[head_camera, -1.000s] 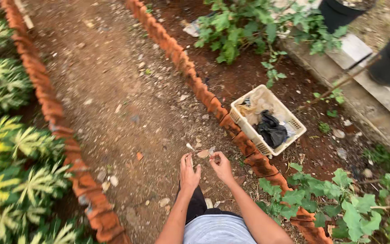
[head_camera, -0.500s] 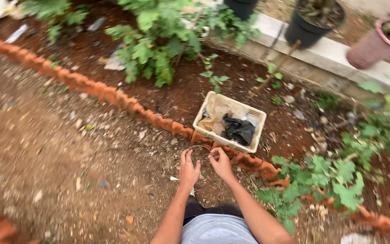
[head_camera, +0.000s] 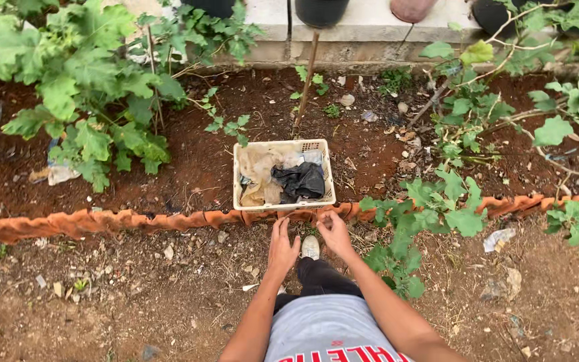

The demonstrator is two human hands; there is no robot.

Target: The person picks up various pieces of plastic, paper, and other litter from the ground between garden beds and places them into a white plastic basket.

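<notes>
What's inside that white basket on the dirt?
The white basket holds a crumpled black plastic bag and tan paper or cloth. Whatever lies underneath them is covered.

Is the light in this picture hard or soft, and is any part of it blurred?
Head view: soft, even daylight, no hard shadows or glare; the cream plastic basket, left hand and right hand look sharp; the green leafy plant near the left edge seems slightly stretched.

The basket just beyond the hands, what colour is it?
The basket is cream-white plastic with a latticed wall, seen in the head view.
</notes>
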